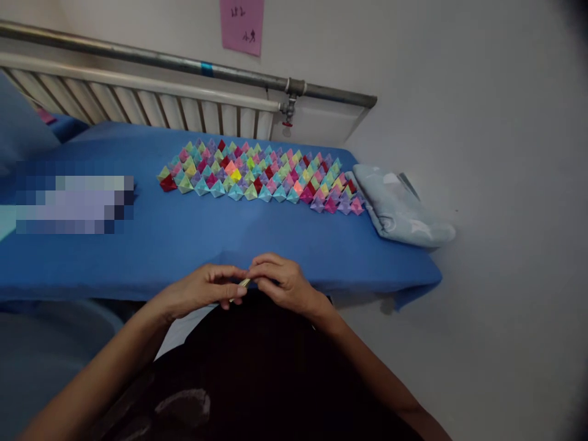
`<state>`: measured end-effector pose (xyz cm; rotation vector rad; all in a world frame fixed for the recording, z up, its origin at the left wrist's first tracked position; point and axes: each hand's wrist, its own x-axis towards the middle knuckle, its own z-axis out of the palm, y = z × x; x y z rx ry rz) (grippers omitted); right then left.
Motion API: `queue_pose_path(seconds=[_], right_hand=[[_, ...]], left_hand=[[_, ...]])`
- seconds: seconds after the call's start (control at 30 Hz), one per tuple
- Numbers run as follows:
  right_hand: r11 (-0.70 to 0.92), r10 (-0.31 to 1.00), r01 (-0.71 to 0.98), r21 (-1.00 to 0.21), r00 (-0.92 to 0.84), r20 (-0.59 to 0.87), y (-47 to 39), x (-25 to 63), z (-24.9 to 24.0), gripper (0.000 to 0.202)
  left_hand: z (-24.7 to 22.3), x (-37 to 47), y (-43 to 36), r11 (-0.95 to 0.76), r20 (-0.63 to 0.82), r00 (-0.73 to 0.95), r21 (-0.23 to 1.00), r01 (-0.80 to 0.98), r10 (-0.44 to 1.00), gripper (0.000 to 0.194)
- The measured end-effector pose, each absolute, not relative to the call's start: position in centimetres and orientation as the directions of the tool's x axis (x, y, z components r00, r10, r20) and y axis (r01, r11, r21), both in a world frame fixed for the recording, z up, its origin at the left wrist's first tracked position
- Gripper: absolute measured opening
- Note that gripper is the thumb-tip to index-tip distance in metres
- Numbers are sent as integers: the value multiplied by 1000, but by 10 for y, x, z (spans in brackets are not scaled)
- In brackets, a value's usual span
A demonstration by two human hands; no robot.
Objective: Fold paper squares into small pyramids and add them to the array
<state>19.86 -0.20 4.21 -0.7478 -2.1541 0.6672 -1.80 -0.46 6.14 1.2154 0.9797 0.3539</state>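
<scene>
Between my hands, at the front edge of the blue-covered table [193, 245], is a small pale yellow folded piece of paper [245, 283]. My left hand [211, 288] pinches it between thumb and fingers. The fingertips of my right hand [282, 283] meet its upper end, bent and close together; whether they grip it is too small to tell. Farther back on the cloth, several folded paper pieces [264, 174] in pink, red, blue, green, yellow and purple stand in tight rows.
A folded light blue patterned cloth [399, 208] lies at the table's right end. A blurred-out purplish item [78, 205] is on the left. Behind the table are a white radiator [165, 110] and a metal pipe [151, 58]. A pink note [242, 24] hangs on the wall.
</scene>
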Motion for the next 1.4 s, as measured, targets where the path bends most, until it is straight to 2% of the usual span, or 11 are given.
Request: queue_pose_path(seconds=[0.3, 0.43, 0.53, 0.6, 0.67, 0.77, 1.0, 1.27, 1.4], right_hand=[[660, 675, 266, -702, -620, 400, -4, 201, 44, 22], [622, 718, 282, -731, -576, 389, -6, 199, 44, 19], [443, 877, 368, -817, -366, 311, -9, 194, 42, 16], [280, 951, 354, -892, -229, 208, -11, 190, 40, 17], [146, 977, 261, -954, -193, 96, -13, 186, 38, 18], [41, 977, 149, -988, -212, 9, -14, 181, 37, 22], [-59, 968, 51, -997, -241, -69, -15, 177, 42, 17], [-93, 966, -4, -996, -243, -89, -14, 177, 36, 23], [-57, 972, 28, -998, -226, -62, -13, 176, 34, 24]], left_hand=[[57, -19, -6, 442, -422, 662, 884, 151, 619, 28], [52, -16, -8, 428, -415, 637, 892, 144, 650, 27], [49, -12, -10, 408, -395, 558, 907, 108, 730, 34], [49, -9, -11, 386, -383, 492, 917, 100, 782, 39], [49, -6, -12, 364, -372, 447, 925, 108, 814, 41], [50, -3, -13, 342, -360, 404, 932, 117, 841, 46], [45, 0, -14, 317, -350, 332, 936, 152, 876, 58], [48, 3, -16, 268, -299, 321, 954, 137, 899, 53], [43, 4, -17, 179, -237, 311, 962, 205, 920, 52]])
